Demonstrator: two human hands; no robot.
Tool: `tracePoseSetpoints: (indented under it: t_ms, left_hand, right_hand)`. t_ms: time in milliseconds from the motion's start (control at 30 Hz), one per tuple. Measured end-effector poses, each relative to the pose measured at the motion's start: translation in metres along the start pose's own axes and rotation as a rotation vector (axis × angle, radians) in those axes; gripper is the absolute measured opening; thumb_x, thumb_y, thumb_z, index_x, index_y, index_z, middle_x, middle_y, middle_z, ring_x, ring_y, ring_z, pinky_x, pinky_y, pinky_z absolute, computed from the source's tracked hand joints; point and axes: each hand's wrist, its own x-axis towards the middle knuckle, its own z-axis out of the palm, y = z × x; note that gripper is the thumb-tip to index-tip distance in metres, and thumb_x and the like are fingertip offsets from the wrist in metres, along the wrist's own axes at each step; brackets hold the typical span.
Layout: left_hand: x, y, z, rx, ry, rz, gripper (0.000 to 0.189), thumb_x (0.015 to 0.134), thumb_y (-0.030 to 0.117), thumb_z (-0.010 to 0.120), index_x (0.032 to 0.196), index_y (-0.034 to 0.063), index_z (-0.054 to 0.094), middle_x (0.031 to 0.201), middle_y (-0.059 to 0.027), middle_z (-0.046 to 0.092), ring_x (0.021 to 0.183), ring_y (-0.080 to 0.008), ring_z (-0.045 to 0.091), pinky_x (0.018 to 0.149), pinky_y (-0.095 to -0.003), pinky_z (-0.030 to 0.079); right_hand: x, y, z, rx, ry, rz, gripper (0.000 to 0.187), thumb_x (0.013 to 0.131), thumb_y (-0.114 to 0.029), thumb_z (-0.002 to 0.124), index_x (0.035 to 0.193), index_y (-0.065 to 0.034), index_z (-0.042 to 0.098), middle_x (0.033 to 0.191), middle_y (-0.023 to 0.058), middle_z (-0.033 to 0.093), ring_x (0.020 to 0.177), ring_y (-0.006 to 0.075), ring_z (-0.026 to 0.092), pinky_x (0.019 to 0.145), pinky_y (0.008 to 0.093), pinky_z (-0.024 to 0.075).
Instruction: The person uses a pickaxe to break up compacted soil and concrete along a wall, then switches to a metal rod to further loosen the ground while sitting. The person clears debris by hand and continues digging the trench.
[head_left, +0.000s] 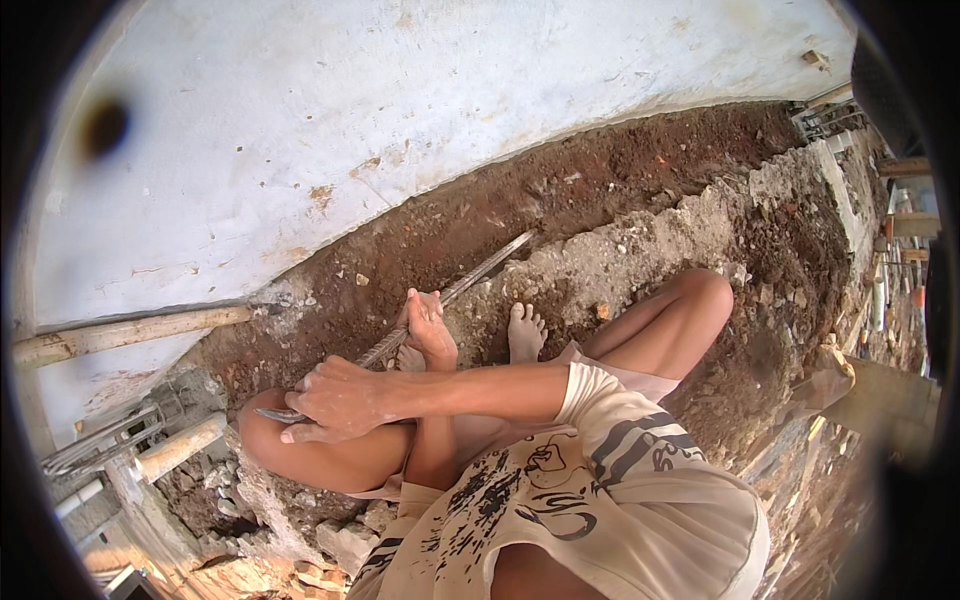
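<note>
A ribbed steel bar (487, 266) lies slantwise across the view, from beside my left knee to the earth trench. Its near end (279, 414) looks bent and shows beyond my right hand (341, 397). That hand wraps the bar from above, close to my left knee. My right arm crosses over my left forearm. Farther along the bar, my left hand (431, 326) has its fingers curled around it. The far end (531, 234) meets the soil at the trench's edge. Part of the bar is hidden under my hands.
A whitewashed wall (300, 150) rises ahead, with a narrow earth trench (615, 165) along its foot. Rough concrete (667, 232) borders the trench near my bare foot (526, 330). Wooden poles (135, 337) and steel reinforcement (105, 442) stand left. Rubble (349, 544) lies behind my left leg.
</note>
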Motion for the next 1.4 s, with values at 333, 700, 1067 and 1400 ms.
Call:
tracePoseSetpoints:
  t_ms: [333, 700, 1067, 1400]
  left_hand:
    - [-0.08, -0.024, 0.158, 0.728, -0.745, 0.239, 0.035, 0.094, 0.029, 0.071, 0.08, -0.001, 0.061, 0.074, -0.0117, 0.056, 0.071, -0.0243, 0.058, 0.069, -0.0381, 0.047]
    - [-0.147, -0.104, 0.204, 0.762, -1.262, 0.371, 0.046, 0.095, 0.038, 0.064, 0.065, 0.0027, 0.062, 0.067, -0.0146, 0.062, 0.072, -0.0341, 0.062, 0.075, -0.0471, 0.046]
    - [-0.153, -0.11, 0.169, 0.653, -1.3, 0.569, 0.049, 0.094, 0.036, 0.067, 0.058, 0.0032, 0.06, 0.056, -0.0152, 0.056, 0.056, -0.0344, 0.058, 0.059, -0.0463, 0.045]
    - [-0.184, -0.007, 0.257, 0.573, -1.199, 0.526, 0.054, 0.098, 0.04, 0.062, 0.054, 0.0095, 0.058, 0.042, -0.0019, 0.047, 0.036, -0.0143, 0.041, 0.037, -0.0351, 0.034]
  right_hand:
    - [-0.222, -0.055, -0.15, 0.499, 0.999, -0.023, 0.04, 0.09, -0.039, 0.055, 0.074, -0.0023, 0.055, 0.063, 0.0072, 0.051, 0.058, 0.0169, 0.046, 0.056, 0.0316, 0.0354]
    - [-0.403, -0.053, -0.131, 0.476, 1.436, -0.325, 0.07, 0.104, -0.063, 0.031, 0.054, -0.0156, 0.038, 0.043, -0.0026, 0.035, 0.038, 0.013, 0.026, 0.043, 0.0309, 0.0218]
    - [-0.418, -0.077, -0.093, 0.252, 1.296, -0.247, 0.067, 0.103, -0.056, 0.042, 0.052, -0.0106, 0.042, 0.041, 0.0017, 0.04, 0.032, 0.0131, 0.034, 0.034, 0.0273, 0.0286]
    - [-0.362, -0.188, -0.21, 0.126, 1.159, -0.276, 0.048, 0.109, -0.033, 0.034, 0.067, -0.0147, 0.048, 0.051, -0.004, 0.046, 0.04, 0.0061, 0.041, 0.038, 0.0205, 0.0346]
